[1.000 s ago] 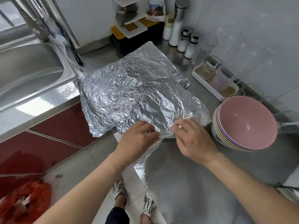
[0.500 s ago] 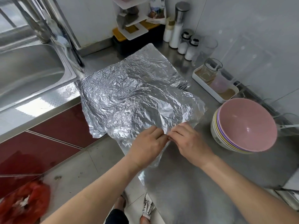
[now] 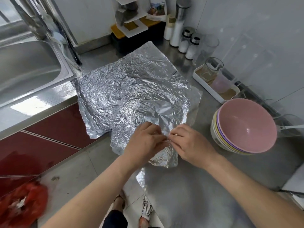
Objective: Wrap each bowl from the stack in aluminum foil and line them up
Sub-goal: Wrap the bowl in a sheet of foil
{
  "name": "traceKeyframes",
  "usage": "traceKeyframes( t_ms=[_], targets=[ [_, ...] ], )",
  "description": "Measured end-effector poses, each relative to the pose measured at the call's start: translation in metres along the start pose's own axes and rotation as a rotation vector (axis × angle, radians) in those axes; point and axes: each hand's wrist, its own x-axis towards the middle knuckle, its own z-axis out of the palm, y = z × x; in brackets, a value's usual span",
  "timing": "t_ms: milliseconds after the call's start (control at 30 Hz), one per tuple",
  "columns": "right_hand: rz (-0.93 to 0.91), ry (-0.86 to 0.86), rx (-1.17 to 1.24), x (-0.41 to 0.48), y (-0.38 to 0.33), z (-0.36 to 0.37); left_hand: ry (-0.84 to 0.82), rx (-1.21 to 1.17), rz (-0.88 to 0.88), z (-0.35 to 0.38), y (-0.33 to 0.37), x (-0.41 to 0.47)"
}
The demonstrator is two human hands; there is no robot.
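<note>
A pile of crinkled aluminum foil sheets (image 3: 131,89) lies on the steel counter, its near edge hanging over the counter's front. The top sheet (image 3: 148,112) is lifted and bunched toward me. My left hand (image 3: 144,142) and my right hand (image 3: 190,143) meet at its near edge, and both pinch the foil between fingers and thumb. To the right stands a stack of several bowls (image 3: 243,127), the top one pink, tilted toward me. No bowl lies on the foil.
A steel sink (image 3: 28,68) sits at the left. Behind the foil stand a white rack (image 3: 130,18), shakers and jars (image 3: 187,38), and a white tray with glasses (image 3: 215,83). A red bag (image 3: 21,204) lies on the floor.
My hands have come together at the foil's near edge and drawn the top sheet toward me, so it has slid back off the pile and bunched up.
</note>
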Motion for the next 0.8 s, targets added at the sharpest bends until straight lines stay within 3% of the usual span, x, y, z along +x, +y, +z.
traceKeyframes(
  t_ms=[433,667,800],
  targets=[
    [0.016,0.122,-0.21,0.004,-0.007,0.01,0.017,0.094,0.06,0.0,-0.006,-0.005],
    [0.008,0.007,-0.108,-0.007,0.018,0.002,0.03,-0.033,-0.052,0.008,0.02,-0.005],
    [0.169,0.026,-0.012,0.0,0.01,-0.013,0.07,-0.078,-0.095,-0.002,0.014,-0.01]
  ],
)
